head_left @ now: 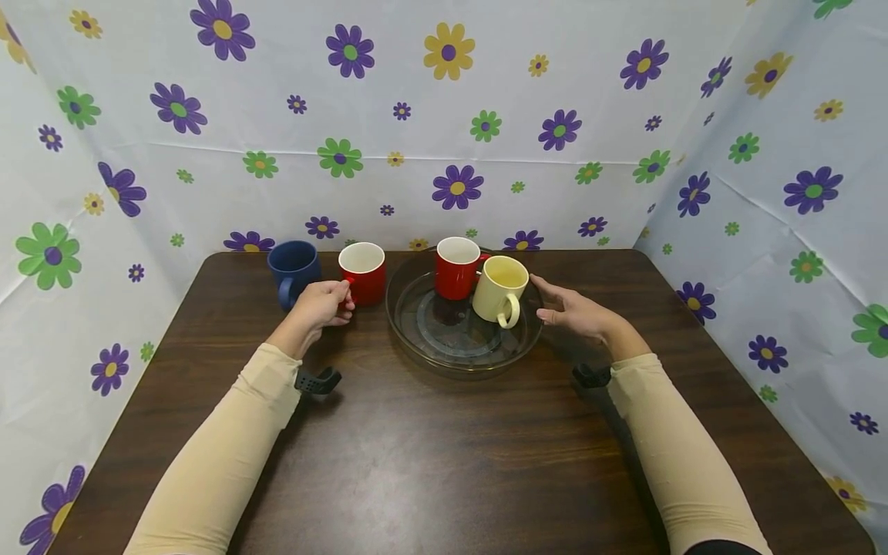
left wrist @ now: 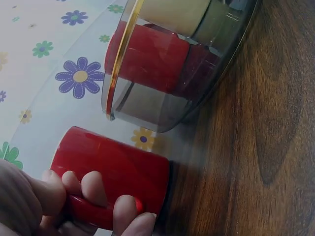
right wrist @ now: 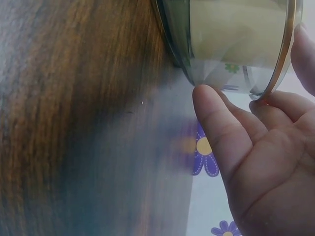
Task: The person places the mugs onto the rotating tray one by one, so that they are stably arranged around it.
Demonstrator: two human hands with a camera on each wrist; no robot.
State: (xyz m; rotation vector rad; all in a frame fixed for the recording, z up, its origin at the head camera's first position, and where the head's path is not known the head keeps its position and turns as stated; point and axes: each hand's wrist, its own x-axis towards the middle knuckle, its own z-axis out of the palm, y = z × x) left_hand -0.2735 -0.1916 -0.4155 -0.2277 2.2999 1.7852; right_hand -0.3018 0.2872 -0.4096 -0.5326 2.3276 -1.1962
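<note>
My left hand (head_left: pixel 321 305) holds a red mug (head_left: pixel 362 271) with a white inside by its handle. In the left wrist view the fingers curl through the handle of this red mug (left wrist: pixel 118 172), which stands upright on the table. A round clear glass dish (head_left: pixel 454 361) is to its right, with a second red mug (head_left: pixel 454 276) upright and a pale yellow mug (head_left: pixel 494 297) leaning inside it. At the dish's right side my right hand (head_left: pixel 583 311) rests its extended fingertips near the rim; the right wrist view has the fingers against the glass dish (right wrist: pixel 275 54).
A dark blue mug (head_left: pixel 294 266) stands at the back left, just behind my left hand. The brown wooden table (head_left: pixel 444 462) meets a flower-printed white sheet (head_left: pixel 277 123) at the back and sides.
</note>
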